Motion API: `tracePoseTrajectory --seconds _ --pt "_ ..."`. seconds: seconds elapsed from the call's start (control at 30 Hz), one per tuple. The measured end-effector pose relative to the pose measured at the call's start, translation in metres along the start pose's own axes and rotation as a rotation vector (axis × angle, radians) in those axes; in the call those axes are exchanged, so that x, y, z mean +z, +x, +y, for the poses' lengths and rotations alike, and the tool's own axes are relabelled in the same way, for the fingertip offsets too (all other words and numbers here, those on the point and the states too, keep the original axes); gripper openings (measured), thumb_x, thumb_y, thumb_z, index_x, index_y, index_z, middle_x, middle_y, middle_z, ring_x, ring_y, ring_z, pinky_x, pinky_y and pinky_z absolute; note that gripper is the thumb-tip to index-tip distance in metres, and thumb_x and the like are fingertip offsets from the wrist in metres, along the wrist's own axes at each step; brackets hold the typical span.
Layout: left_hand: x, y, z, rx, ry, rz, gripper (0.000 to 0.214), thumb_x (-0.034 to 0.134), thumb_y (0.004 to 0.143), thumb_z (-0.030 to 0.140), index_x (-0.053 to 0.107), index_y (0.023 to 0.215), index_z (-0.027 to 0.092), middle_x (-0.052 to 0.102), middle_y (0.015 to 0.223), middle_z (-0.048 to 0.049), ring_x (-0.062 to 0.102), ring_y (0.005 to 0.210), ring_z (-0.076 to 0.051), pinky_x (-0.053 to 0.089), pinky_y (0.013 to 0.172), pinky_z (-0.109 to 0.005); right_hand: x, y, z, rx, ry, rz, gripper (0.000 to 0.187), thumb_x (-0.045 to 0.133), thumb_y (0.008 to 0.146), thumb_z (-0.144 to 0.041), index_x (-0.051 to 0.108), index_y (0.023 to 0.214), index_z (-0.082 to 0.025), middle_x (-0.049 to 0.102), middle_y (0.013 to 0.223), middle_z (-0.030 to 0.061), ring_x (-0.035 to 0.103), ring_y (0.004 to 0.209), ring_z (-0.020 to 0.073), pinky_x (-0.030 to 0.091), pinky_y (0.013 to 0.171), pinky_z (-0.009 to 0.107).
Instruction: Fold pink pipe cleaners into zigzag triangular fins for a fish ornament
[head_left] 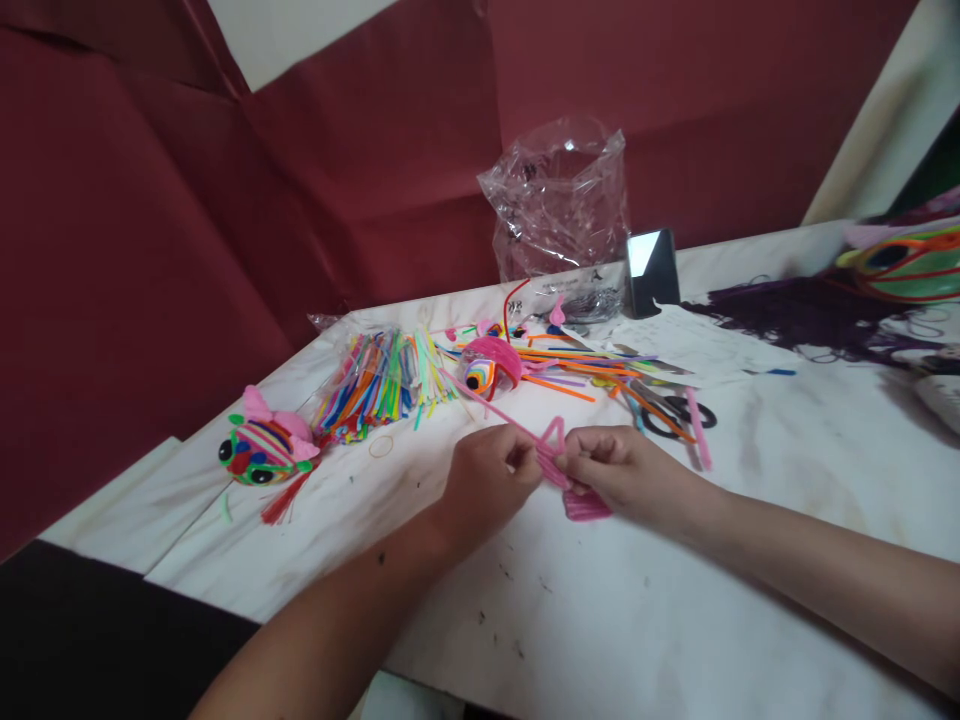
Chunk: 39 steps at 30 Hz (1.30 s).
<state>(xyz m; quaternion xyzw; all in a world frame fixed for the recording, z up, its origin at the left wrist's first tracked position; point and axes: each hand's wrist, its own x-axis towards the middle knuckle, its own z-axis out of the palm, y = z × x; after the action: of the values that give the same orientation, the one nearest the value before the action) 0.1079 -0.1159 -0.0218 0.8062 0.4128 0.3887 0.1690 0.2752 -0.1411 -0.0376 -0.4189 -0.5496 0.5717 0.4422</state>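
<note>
Both of my hands pinch a pink pipe cleaner (553,462) bent into folded rows with a small triangular loop on top. My left hand (495,465) grips its left side, and a straight length of it sticks out up and to the left. On the other side, my right hand (611,462) has thumb and fingers closed on it; a flat pink piece of rows (586,506) shows beneath those fingers. Just beyond my hands sits a pink ball-like figure (491,368) with a rainbow-ringed eye and a red stem standing up.
A finished-looking colourful animal head (266,450) with a red tassel lies left. Bundled pipe cleaners (382,385) in plastic, loose orange strips (577,358), black-handled scissors (679,415), a clear bag (559,205) and a phone (652,270) are behind. Dark threads (787,315) lie right.
</note>
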Motion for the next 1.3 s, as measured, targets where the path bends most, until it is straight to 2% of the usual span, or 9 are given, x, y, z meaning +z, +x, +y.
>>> tracePoseTrajectory --seconds 0.23,0.43,0.67,0.83,1.17,1.3 --pt "-0.01 0.013 0.009 -0.33 -0.517 -0.117 0.018 0.055 0.07 0.029 0.061 0.061 0.014 0.056 0.055 -0.0003 0.05 0.055 -0.011 0.039 0.056 -0.023 -0.002 0.002 -0.001 0.002 0.004 0.076 0.027 0.062 0.07 -0.037 0.05 0.058 -0.016 0.048 0.046 -0.0051 0.036 0.04 0.0042 0.025 0.039 0.019" --pt "-0.005 0.014 -0.001 -0.485 -0.765 -0.177 0.021 0.062 0.067 0.033 0.062 0.066 0.012 0.059 0.056 -0.0018 0.054 0.055 -0.012 0.043 0.06 -0.026 -0.007 0.005 -0.004 -0.014 0.035 0.05 0.033 0.063 0.069 -0.044 0.053 0.057 -0.016 0.052 0.047 -0.0032 0.04 0.043 0.0063 0.028 0.043 0.02" --pt "-0.004 0.011 0.004 -0.409 -0.829 -0.176 0.021 0.072 0.058 0.027 0.062 0.072 0.014 0.062 0.059 -0.0001 0.054 0.056 -0.01 0.042 0.058 -0.024 -0.011 0.008 0.004 -0.066 0.04 0.029 0.034 0.065 0.07 -0.047 0.056 0.062 -0.015 0.051 0.053 -0.0033 0.041 0.048 0.0074 0.029 0.048 0.021" --pt "-0.005 0.007 0.011 -0.345 -0.817 -0.193 0.022 0.072 0.062 0.029 0.061 0.072 0.014 0.065 0.067 -0.0026 0.057 0.062 -0.012 0.042 0.06 -0.025 -0.012 0.007 0.006 -0.126 -0.062 0.039 0.036 0.059 0.074 -0.05 0.057 0.065 -0.016 0.05 0.056 -0.0028 0.04 0.05 0.0082 0.03 0.048 0.022" --pt "-0.003 0.004 0.006 -0.229 -0.526 -0.039 0.011 0.063 0.07 0.025 0.063 0.072 0.015 0.061 0.07 -0.0025 0.054 0.067 -0.013 0.044 0.067 -0.026 -0.006 0.001 -0.004 -0.157 -0.265 0.064 0.038 0.055 0.076 -0.05 0.052 0.06 -0.016 0.043 0.055 -0.0035 0.036 0.05 0.0082 0.028 0.047 0.022" --pt "-0.008 0.006 0.006 -0.236 -0.488 -0.065 0.01 0.062 0.069 0.024 0.065 0.07 0.014 0.062 0.069 -0.003 0.053 0.067 -0.013 0.043 0.066 -0.025 -0.006 0.0 -0.004 -0.131 -0.261 0.07 0.038 0.054 0.076 -0.051 0.051 0.061 -0.016 0.04 0.053 -0.0044 0.033 0.047 0.0069 0.026 0.044 0.021"
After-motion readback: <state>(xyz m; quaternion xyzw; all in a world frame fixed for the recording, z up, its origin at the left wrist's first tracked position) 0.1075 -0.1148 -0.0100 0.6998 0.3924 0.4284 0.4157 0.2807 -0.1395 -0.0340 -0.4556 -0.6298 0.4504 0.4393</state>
